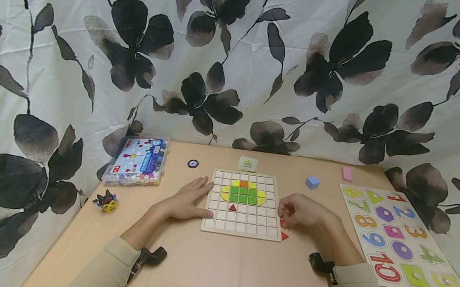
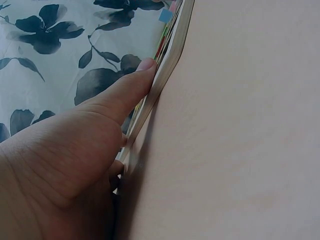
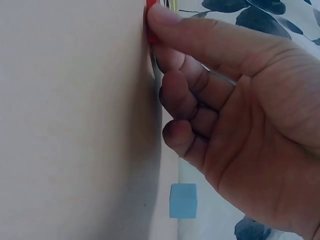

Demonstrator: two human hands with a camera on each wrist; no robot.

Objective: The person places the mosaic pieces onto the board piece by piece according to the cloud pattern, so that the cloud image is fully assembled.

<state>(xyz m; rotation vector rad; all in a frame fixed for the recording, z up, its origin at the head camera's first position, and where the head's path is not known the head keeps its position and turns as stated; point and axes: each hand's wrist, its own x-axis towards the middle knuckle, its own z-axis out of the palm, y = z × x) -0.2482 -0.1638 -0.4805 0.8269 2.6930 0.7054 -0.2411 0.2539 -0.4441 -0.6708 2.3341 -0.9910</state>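
Observation:
A square wooden grid board [image 1: 227,225] lies on the table, bearing yellow, green and orange pieces in its upper half and a red triangle [image 1: 232,207] below them. My left hand [image 1: 187,201] rests at the board's left edge, fingers extended and thumb lying over the rim. Beside the right edge, my right hand [image 1: 304,212] has its fingers curled, and thumb and forefinger pinch a small red piece [image 3: 152,36], mostly covered by them. Another red triangle [image 1: 285,236] lies by the board's lower right corner, just under that hand.
Behind the board lie a small pattern card [image 1: 248,163] and a round token [image 1: 193,163]. A clear box [image 1: 132,181] and a small figurine [image 1: 107,201] stand left. To the right are a blue block [image 1: 312,182], a pink block [image 1: 347,174] and a number puzzle board [image 1: 374,229].

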